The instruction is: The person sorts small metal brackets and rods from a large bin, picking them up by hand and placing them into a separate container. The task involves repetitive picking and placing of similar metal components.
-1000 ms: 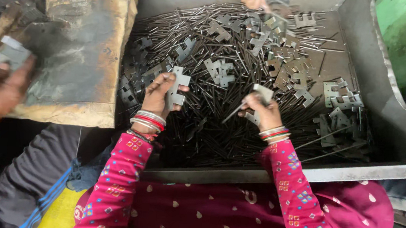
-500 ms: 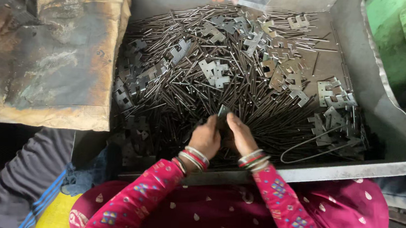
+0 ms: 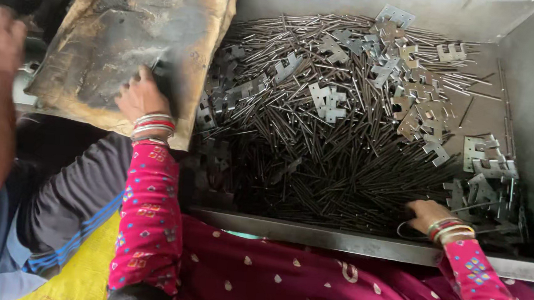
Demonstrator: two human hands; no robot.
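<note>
Thin metal pins (image 3: 342,168) lie heaped in the grey metal tray (image 3: 525,94), long axes mostly fanning away from the person, flat notched brackets (image 3: 328,101) scattered on top. Right hand (image 3: 427,213) rests on the heap at the tray's near right edge, fingers curled into the pins; whether they pinch one I cannot tell. Left hand (image 3: 141,95) is well apart, fingers spread flat on the sooty cardboard sheet (image 3: 97,48) left of the tray.
</note>
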